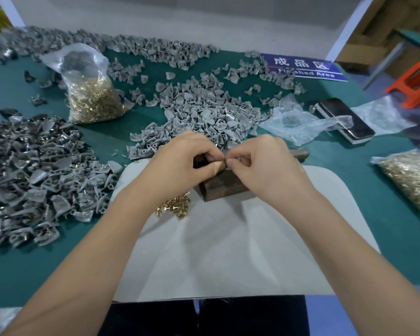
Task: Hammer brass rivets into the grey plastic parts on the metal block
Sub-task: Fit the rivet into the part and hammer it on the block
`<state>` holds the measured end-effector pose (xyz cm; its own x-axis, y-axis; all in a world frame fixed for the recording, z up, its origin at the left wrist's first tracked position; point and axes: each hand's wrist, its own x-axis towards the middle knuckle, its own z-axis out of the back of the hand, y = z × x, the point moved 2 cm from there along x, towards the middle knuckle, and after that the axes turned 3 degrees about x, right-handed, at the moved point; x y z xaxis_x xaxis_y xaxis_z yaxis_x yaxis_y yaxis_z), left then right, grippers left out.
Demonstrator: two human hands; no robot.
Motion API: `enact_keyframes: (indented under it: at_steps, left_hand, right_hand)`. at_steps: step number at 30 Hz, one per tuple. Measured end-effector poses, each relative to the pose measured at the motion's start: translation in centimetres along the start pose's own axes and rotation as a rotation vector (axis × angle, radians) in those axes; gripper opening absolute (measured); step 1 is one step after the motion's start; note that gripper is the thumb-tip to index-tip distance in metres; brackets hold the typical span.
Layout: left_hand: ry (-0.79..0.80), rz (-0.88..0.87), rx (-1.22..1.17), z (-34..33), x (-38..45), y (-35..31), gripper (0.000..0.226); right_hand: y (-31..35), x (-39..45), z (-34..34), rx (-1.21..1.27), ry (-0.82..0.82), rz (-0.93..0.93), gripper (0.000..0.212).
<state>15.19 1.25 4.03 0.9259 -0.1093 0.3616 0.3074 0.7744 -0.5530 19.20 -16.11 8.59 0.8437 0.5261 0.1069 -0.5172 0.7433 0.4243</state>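
Both hands meet right over the dark rectangular metal block [224,184] on the white sheet: left hand [180,163] and right hand [260,166] each pinching something tiny between curled fingertips, can't tell what. Loose brass rivets [176,206] sit beside the block, small grey plastic parts [204,115] heaped behind.

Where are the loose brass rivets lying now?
In the head view, the loose brass rivets lie in a small heap on the white sheet, just left of the metal block and under the left wrist.
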Motion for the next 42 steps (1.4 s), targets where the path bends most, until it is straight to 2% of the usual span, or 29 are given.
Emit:
enact_keyframes:
  at_steps: [4, 6, 8, 9, 10, 12, 13, 15, 19, 23, 25, 28, 33, 36, 38, 42]
  left_hand:
    - [-0.014, 0.016, 0.009, 0.0, -0.1, -0.2, 0.005]
    - [-0.024, 0.014, 0.024, -0.1, -0.1, -0.1, 0.004]
    - [-0.039, 0.014, 0.041, -0.2, -0.1, 0.0, 0.004]
    - [-0.044, 0.016, 0.046, -0.2, -0.2, 0.1, 0.005]
    - [-0.046, 0.017, 0.052, -0.2, -0.2, 0.1, 0.005]
    - [-0.044, 0.02, 0.06, -0.2, -0.2, 0.0, 0.008]
    - [-0.043, 0.022, 0.06, -0.2, -0.1, 0.0, 0.008]
    - [-0.038, 0.027, 0.048, -0.2, -0.2, 0.0, 0.007]
    - [-0.041, 0.027, 0.038, -0.3, -0.2, 0.0, 0.005]
    - [-0.052, 0.028, 0.035, -0.3, -0.2, 0.0, 0.007]
    - [-0.055, 0.032, 0.035, -0.3, -0.2, 0.0, 0.009]
    - [-0.067, 0.042, 0.038, -0.2, -0.2, -0.2, 0.009]
    - [-0.095, 0.036, 0.084, 0.1, -0.2, -0.3, 0.009]
    - [-0.097, 0.041, 0.104, 0.1, -0.2, -0.4, 0.01]
    - [-0.085, 0.04, 0.116, 0.1, -0.2, -0.5, 0.01]
    - [-0.082, 0.043, 0.137, 0.3, 0.0, -0.5, 0.01]
  right_hand:
    - [-0.8, -1.0, -0.6, 0.095, -0.074, 0.047, 0.012]
    - [-2.1, -2.2, -0.2, 0.209, -0.251, 0.054, 0.011]
    - [-4.5, -3.5, 0.5, 0.218, -0.447, -0.07, 0.013]
    - [-5.8, -4.1, 0.8, 0.132, -0.489, -0.177, 0.013]
    - [-7.1, -4.6, 0.9, 0.003, -0.477, -0.292, 0.016]
    - [-8.9, -5.6, 0.6, -0.201, -0.319, -0.501, 0.033]
    - [-9.2, -5.9, 0.4, -0.226, -0.228, -0.568, 0.04]
    - [-9.7, -6.1, 0.1, -0.192, -0.112, -0.611, 0.036]
    - [-10.3, -5.6, 1.2, -0.122, -0.047, -0.558, 0.022]
    - [-8.5, -6.0, 3.2, 0.034, -0.182, -0.352, 0.022]
    - [-6.8, -6.1, 3.6, 0.194, -0.237, -0.265, 0.024]
    - [-5.0, -5.7, 3.4, 0.446, -0.149, -0.305, 0.027]
    - [-3.5, -5.5, 2.9, 0.477, -0.002, -0.214, 0.016]
    - [-3.2, -5.1, 2.9, 0.283, 0.032, -0.175, 0.018]
    - [-2.8, -5.0, 3.1, 0.159, -0.021, -0.175, 0.02]
    - [-1.5, -5.3, 3.4, 0.14, -0.184, -0.127, 0.034]
